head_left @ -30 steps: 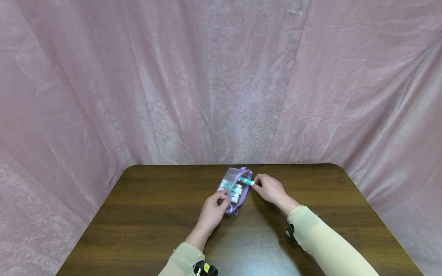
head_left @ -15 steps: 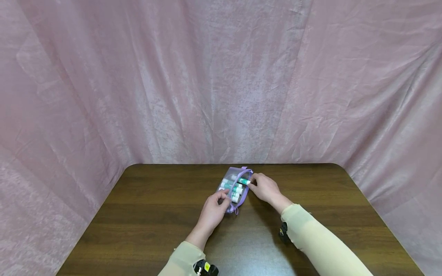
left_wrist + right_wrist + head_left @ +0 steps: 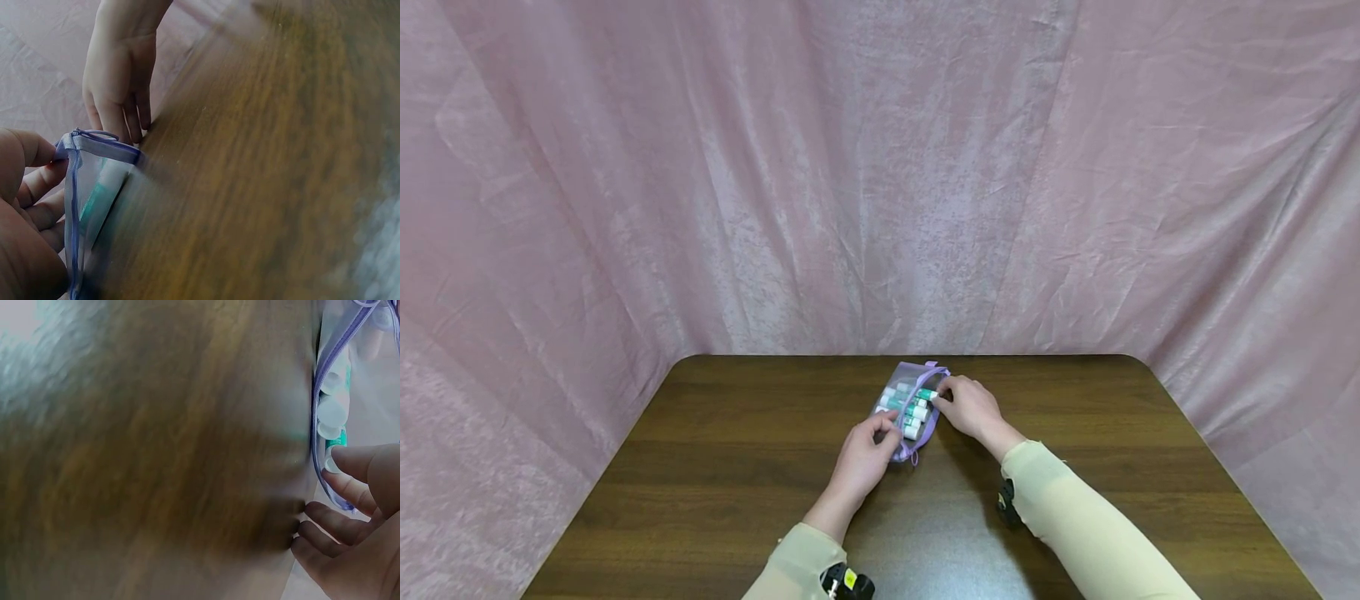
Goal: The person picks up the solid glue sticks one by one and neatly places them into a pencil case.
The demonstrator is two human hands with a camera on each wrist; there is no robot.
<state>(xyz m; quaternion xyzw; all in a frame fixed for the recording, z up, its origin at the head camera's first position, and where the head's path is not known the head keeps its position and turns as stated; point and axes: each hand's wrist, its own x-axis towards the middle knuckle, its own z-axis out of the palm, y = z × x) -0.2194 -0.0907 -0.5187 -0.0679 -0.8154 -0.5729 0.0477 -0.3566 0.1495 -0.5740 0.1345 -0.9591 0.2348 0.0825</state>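
A purple mesh zip pouch [image 3: 908, 374] lies tilted near the far side of the table, its zipped mouth open towards the right. Inside it, several white-and-green glue sticks [image 3: 917, 413] lie side by side; their round white ends [image 3: 332, 410] show in the right wrist view. My left hand [image 3: 861, 457] pinches the pouch's near edge between thumb and index finger, the other fingers loosely bent behind the mesh. At the mouth, my right hand [image 3: 972, 408] pinches the white end of one glue stick [image 3: 927, 394], most of which is inside the pouch.
The brown wooden table [image 3: 715, 483] reaches back to a pink velvet curtain [image 3: 880, 183] that hangs behind and on both sides. A small ring [image 3: 914, 460] hangs from the near corner of the pouch. Black wrist devices [image 3: 847, 582] sit at both sleeves.
My right hand has moved left, sliding the glue stick deeper into the pouch. The left hand keeps its grip on the pouch edge and has stayed in place.
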